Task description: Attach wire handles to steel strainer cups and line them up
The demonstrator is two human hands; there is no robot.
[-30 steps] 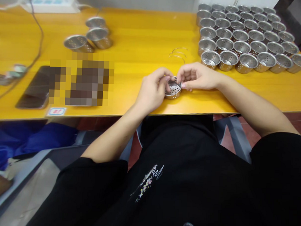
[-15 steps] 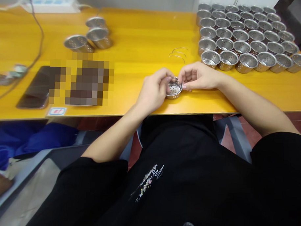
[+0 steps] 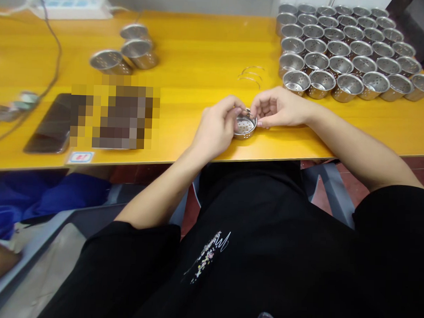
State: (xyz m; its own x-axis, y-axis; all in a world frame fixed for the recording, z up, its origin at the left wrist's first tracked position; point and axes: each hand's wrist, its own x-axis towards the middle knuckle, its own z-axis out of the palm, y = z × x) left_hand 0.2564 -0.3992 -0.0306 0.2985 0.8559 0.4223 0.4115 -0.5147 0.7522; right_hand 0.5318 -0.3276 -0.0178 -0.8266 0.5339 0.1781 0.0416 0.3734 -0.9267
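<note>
A small metal strainer basket (image 3: 246, 128), pierced with round holes in its bottom and side, stands upright on the yellow table between my hands. My left hand (image 3: 218, 124) is closed on its left side, thumb and fingers at the rim and partly inside. My right hand (image 3: 278, 108) pinches the right edge of the rim, its other fingers curled. A thin wire seems to run along the far rim between the fingertips, but its ends are hidden. Beyond the hands, several thin curved wire handles (image 3: 250, 78) lie loose on the table.
Rows of like baskets (image 3: 347, 87) fill the back right. More metal baskets (image 3: 141, 54) stand at the back left. Also on the left are a phone (image 3: 49, 125), a blurred-out item, a small label (image 3: 81, 157), a cable (image 3: 58, 56) and a power strip (image 3: 69, 8). A person's arm (image 3: 0, 260) shows lower left.
</note>
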